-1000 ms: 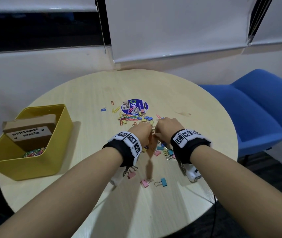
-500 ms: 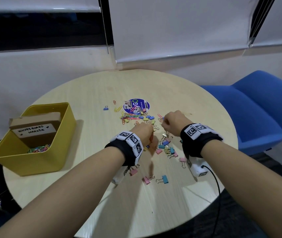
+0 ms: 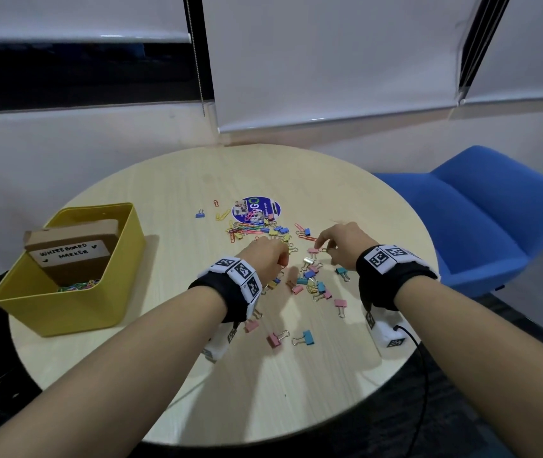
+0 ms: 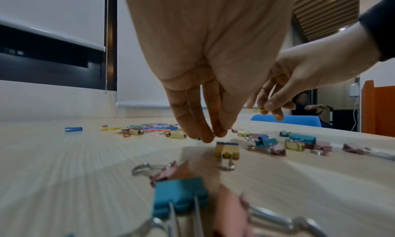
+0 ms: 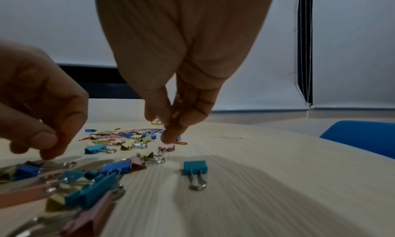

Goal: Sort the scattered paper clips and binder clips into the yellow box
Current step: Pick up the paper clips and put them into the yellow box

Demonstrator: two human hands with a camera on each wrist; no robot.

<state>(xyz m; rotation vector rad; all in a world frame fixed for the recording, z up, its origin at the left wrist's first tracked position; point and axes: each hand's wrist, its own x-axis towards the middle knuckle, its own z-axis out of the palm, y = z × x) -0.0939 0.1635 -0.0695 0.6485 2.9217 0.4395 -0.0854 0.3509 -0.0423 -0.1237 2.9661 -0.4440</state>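
Note:
The yellow box [image 3: 65,312] stands at the table's left edge with several coloured paper clips [image 3: 77,286] inside. Loose paper clips [image 3: 247,228] and small binder clips [image 3: 311,279] lie scattered mid-table. My left hand [image 3: 281,259] hovers over them with its fingertips [image 4: 210,136] bunched together; an orange paper clip shows at its tips. My right hand [image 3: 324,251] is a little to the right and pinches a thin paper clip [image 4: 259,109] between thumb and finger, just above a pink binder clip [image 5: 166,147].
A cardboard box labelled "whiteboard marker" [image 3: 72,249] leans inside the yellow box. A round purple sticker [image 3: 256,209] lies behind the clips. A pink [image 3: 273,340] and a teal binder clip [image 3: 306,337] lie nearer me. A blue chair [image 3: 481,219] stands right of the round table [image 3: 263,408].
My two hands were touching over the clips; the right hand has moved off to the right and now pinches a clip. The left hand has stayed about where it was.

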